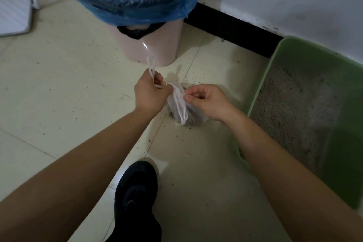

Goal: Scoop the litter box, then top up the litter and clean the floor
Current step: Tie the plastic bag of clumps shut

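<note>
The left hand point(149, 92) and right hand point(206, 100) each pinch a handle of the small bag point(182, 112); a loose knot could spill waste on the floor point(59, 84).

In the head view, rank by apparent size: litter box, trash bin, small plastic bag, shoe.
1. green litter box, cropped
2. pink trash bin, also cropped
3. black shoe; nearer the camera, so unsure
4. small plastic bag
</note>
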`<state>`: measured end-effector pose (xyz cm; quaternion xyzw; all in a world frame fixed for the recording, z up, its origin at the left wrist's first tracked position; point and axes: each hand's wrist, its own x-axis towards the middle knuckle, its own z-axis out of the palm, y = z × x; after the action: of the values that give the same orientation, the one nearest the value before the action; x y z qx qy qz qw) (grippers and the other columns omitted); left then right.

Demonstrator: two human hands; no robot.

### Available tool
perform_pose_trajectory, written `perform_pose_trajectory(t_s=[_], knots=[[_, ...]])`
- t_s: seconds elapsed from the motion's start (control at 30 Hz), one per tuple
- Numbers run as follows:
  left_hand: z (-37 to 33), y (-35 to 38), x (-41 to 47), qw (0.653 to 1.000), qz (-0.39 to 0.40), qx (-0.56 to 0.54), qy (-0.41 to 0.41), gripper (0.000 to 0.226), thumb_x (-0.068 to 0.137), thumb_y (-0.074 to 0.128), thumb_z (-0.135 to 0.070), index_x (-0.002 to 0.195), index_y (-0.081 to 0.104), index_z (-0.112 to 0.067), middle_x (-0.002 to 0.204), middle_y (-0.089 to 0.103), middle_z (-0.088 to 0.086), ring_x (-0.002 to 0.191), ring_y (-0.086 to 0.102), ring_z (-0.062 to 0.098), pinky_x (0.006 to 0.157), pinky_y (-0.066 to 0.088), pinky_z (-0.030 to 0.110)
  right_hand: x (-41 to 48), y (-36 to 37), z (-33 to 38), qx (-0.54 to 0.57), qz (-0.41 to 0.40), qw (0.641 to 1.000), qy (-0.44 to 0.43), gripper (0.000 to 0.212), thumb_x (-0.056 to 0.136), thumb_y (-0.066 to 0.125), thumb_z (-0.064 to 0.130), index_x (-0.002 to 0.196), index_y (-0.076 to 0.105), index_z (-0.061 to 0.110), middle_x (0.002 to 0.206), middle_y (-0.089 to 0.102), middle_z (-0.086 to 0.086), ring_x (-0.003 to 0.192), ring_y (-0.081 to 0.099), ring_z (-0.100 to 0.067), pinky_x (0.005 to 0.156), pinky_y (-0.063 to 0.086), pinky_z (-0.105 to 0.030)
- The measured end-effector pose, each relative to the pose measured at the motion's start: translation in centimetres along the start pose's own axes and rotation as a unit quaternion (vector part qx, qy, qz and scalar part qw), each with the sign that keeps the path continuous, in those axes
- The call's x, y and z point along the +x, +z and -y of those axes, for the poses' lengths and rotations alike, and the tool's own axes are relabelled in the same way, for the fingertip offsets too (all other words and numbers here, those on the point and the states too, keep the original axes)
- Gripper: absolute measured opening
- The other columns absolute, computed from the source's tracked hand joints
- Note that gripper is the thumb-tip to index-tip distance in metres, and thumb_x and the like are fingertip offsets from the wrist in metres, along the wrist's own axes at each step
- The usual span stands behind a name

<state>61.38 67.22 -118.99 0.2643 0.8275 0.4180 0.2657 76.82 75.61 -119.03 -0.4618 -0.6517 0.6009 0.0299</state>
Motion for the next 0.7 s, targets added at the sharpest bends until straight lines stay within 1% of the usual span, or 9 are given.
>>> perform_pose_trajectory(t_s=[0.07, 0.13, 0.23, 0.33, 0.43, 0.53, 0.57, 0.63, 0.7], knots=[[0.0, 0.0, 0.0, 0.994, 0.035, -0.064, -0.087, 0.012, 0.078, 0.071, -0.008, 0.088, 0.064, -0.009, 0.080, 0.064, 0.003, 0.070, 0.060, 0.013, 0.062, 0.048, 0.020, -0.1, -0.4, 0.0, 0.021, -0.012, 1.000, 0.006, 0.010, 0.088, 0.073, 0.022, 0.096, 0.072, 0.028, 0.097, 0.073, 0.009, 0.092, 0.066, -0.006, 0.081, 0.053, -0.020], [0.1, -0.1, -0.1, 0.974, 0.091, -0.136, -0.158, 0.006, 0.083, 0.064, -0.006, 0.089, 0.065, -0.008, 0.082, 0.067, 0.007, 0.075, 0.062, 0.018, 0.066, 0.048, 0.026, -0.2, -0.4, -0.1, 0.042, -0.027, 0.999, 0.005, 0.010, 0.087, 0.075, 0.024, 0.096, 0.073, 0.028, 0.096, 0.073, 0.010, 0.094, 0.067, -0.005, 0.085, 0.052, -0.021], [0.0, -0.8, -0.4, 0.930, 0.166, -0.247, -0.217, 0.016, 0.088, 0.058, -0.003, 0.097, 0.065, -0.014, 0.089, 0.068, 0.007, 0.080, 0.060, 0.019, 0.067, 0.045, 0.028, -0.3, 0.2, -0.4, 0.055, -0.040, 0.998, -0.006, 0.014, 0.086, 0.074, 0.026, 0.101, 0.074, 0.025, 0.098, 0.074, 0.009, 0.095, 0.067, -0.007, 0.084, 0.052, -0.020], [0.0, -1.3, -0.3, 0.904, 0.189, -0.305, -0.231, 0.021, 0.091, 0.055, -0.002, 0.103, 0.069, -0.013, 0.086, 0.071, 0.001, 0.080, 0.063, 0.014, 0.069, 0.047, 0.026, -0.4, 0.7, -0.9, 0.073, -0.052, 0.996, -0.011, 0.014, 0.086, 0.075, 0.024, 0.100, 0.074, 0.025, 0.100, 0.074, 0.009, 0.096, 0.067, -0.008, 0.085, 0.053, -0.023], [-0.1, -1.2, -0.3, 0.890, 0.195, -0.347, -0.221, 0.020, 0.091, 0.057, -0.006, 0.108, 0.068, -0.007, 0.084, 0.072, -0.002, 0.075, 0.068, 0.007, 0.069, 0.050, 0.023, -0.5, 0.8, -1.1, 0.119, -0.057, 0.991, 0.014, 0.013, 0.086, 0.075, 0.022, 0.097, 0.073, 0.028, 0.099, 0.073, 0.010, 0.094, 0.068, -0.008, 0.076, 0.053, -0.019], [0.0, -0.8, -0.3, 0.900, 0.167, -0.347, -0.205, 0.019, 0.086, 0.063, 0.002, 0.102, 0.070, -0.006, 0.089, 0.072, 0.003, 0.085, 0.068, 0.013, 0.080, 0.052, 0.025, -0.8, 0.8, -1.3, 0.114, -0.042, 0.992, 0.025, 0.015, 0.087, 0.074, 0.022, 0.101, 0.074, 0.025, 0.096, 0.073, 0.011, 0.079, 0.067, 0.004, 0.062, 0.050, -0.011], [0.1, -0.7, -0.3, 0.904, 0.156, -0.343, -0.200, 0.019, 0.085, 0.064, 0.006, 0.099, 0.070, -0.005, 0.087, 0.072, 0.004, 0.085, 0.068, 0.015, 0.081, 0.052, 0.025, -0.9, 0.7, -1.4, 0.108, -0.039, 0.993, 0.030, 0.016, 0.087, 0.074, 0.023, 0.103, 0.074, 0.023, 0.095, 0.073, 0.011, 0.074, 0.065, 0.006, 0.059, 0.049, -0.011], [0.4, -0.5, -0.3, 0.914, 0.140, -0.331, -0.190, 0.020, 0.081, 0.067, 0.009, 0.095, 0.067, -0.005, 0.076, 0.066, 0.002, 0.081, 0.066, 0.017, 0.080, 0.053, 0.025, -1.0, 0.5, -1.7, 0.104, -0.040, 0.993, 0.042, 0.016, 0.087, 0.074, 0.025, 0.103, 0.074, 0.022, 0.092, 0.074, 0.009, 0.072, 0.065, -0.001, 0.061, 0.055, -0.017], [0.7, -0.5, -0.3, 0.921, 0.121, -0.321, -0.183, 0.021, 0.078, 0.070, 0.010, 0.090, 0.064, -0.006, 0.074, 0.062, 0.003, 0.081, 0.067, 0.020, 0.081, 0.054, 0.028, -1.1, 0.3, -1.7, 0.094, -0.035, 0.994, 0.048, 0.015, 0.089, 0.072, 0.025, 0.104, 0.074, 0.021, 0.091, 0.075, 0.005, 0.074, 0.066, -0.008, 0.069, 0.060, -0.026]])
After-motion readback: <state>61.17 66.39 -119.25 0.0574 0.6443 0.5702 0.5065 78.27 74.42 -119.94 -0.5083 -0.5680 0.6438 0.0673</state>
